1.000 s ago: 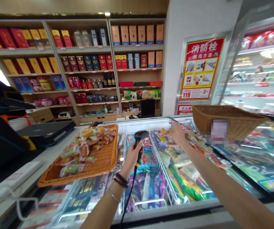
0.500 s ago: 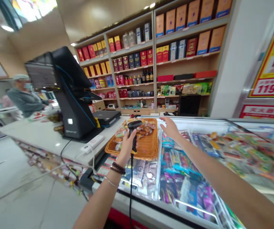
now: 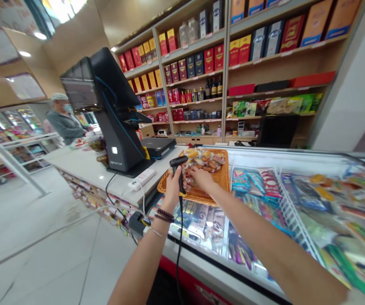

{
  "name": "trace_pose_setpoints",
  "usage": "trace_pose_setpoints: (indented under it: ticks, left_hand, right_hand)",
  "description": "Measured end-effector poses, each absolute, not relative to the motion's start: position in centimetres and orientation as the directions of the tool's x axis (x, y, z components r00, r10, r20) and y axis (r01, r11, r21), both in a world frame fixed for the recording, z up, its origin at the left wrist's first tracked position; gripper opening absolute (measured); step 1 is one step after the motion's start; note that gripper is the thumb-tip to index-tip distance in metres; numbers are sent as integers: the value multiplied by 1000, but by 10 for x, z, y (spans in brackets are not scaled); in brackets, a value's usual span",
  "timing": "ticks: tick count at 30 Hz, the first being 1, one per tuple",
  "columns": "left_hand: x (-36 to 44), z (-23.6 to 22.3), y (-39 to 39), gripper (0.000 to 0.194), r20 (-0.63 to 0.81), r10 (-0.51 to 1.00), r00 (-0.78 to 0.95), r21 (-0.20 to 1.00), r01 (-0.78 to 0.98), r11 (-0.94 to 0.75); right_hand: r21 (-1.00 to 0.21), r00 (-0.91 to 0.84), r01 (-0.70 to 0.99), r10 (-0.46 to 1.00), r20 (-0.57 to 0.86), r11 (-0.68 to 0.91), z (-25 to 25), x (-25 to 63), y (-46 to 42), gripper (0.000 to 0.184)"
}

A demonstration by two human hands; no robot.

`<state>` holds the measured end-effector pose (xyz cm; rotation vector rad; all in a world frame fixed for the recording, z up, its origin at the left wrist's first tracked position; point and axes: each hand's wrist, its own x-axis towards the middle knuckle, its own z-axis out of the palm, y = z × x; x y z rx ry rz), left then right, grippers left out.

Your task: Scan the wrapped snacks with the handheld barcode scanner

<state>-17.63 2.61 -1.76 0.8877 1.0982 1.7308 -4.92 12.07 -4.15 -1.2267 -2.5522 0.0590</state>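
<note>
My left hand (image 3: pixel 173 184) is wrapped round the handle of a black barcode scanner (image 3: pixel 180 162), held upright over the left part of a wicker basket (image 3: pixel 225 186). The scanner's cable (image 3: pixel 180 228) hangs down in front of the freezer. Small plastic-wrapped snacks (image 3: pixel 212 160), brown and yellow, lie heaped in the basket. My right hand (image 3: pixel 203 179) is down in the basket, just right of the scanner. Its fingers are bent and drawn together at a clear-wrapped snack, which they partly hide.
The basket rests on a glass-topped freezer (image 3: pixel 297 156) with packaged frozen goods inside. To the left, a black till (image 3: pixel 119 135) stands on a white counter (image 3: pixel 74 163) beside a power strip (image 3: pixel 142 180). A person (image 3: pixel 64 123) stands behind the counter. Shelves of boxes (image 3: pixel 198 63) line the back.
My right hand has moved left and down from beyond the basket's right edge into the snacks. My left hand still grips the scanner. The view has turned left.
</note>
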Motion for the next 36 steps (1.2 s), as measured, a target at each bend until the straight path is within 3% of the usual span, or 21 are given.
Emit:
trace_pose_setpoints:
  ticks: [3, 8, 12, 15, 19, 24, 29, 36]
  left_hand:
    - [-174, -16, 26, 71, 143, 915, -377, 916, -301, -267]
    - [-172, -16, 23, 71, 141, 915, -378, 922, -286, -260]
    - [-161, -15, 19, 66, 128, 946, -297, 945, -253, -207]
    - [-140, -11, 15, 66, 130, 967, -218, 947, -262, -187]
    - [-100, -3, 10, 72, 163, 982, -97, 933, -308, -185]
    - [-42, -7, 10, 71, 177, 979, 98, 935, -327, -136]
    - [14, -22, 21, 77, 146, 970, 194, 936, -345, -72]
    - [40, -50, 27, 81, 106, 970, 219, 938, -346, -24]
  right_hand:
    - [-234, -538, 772, 804, 254, 591, -43, -39, 125, 26]
    - [-523, -470, 649, 832, 295, 553, -47, -12, 133, 15]
    - [-808, -433, 352, 848, 307, 472, -38, 19, 129, 42]
    - [-914, -373, 85, 863, 340, 397, -27, 46, 118, 52]
    - [-963, -257, -112, 929, 267, 246, -31, 95, 98, 56]
    - [-982, -9, -124, 989, 148, 145, -61, 165, 84, 56]
    - [-975, 156, -123, 974, 162, 182, -80, 208, 84, 56]
    - [-954, 174, -86, 947, 269, 287, -109, 225, 112, 68]
